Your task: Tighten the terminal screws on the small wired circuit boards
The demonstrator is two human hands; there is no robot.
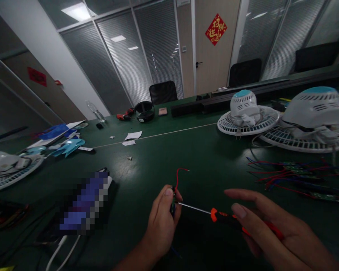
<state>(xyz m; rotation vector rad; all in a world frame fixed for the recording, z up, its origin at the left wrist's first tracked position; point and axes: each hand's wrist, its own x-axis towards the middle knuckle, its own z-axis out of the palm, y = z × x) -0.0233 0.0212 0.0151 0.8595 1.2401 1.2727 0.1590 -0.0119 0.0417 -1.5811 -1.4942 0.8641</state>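
My left hand [162, 216] pinching circuit board [172, 203] well short of far edge of table [192, 154]; right hand [282, 229] loosely cradling screwdriver [226, 217], index finger [250, 195] sticking out, shaft [194, 208] pointing at board.

I see the left hand [162, 216] pinching, thumb uppermost — and the right hand [279, 231] loosely curled, forefinger stretched toward the left.

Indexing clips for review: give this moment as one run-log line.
left hand: pinches circuit board | right hand: holds screwdriver, tip at board | beyond right hand: wired boards
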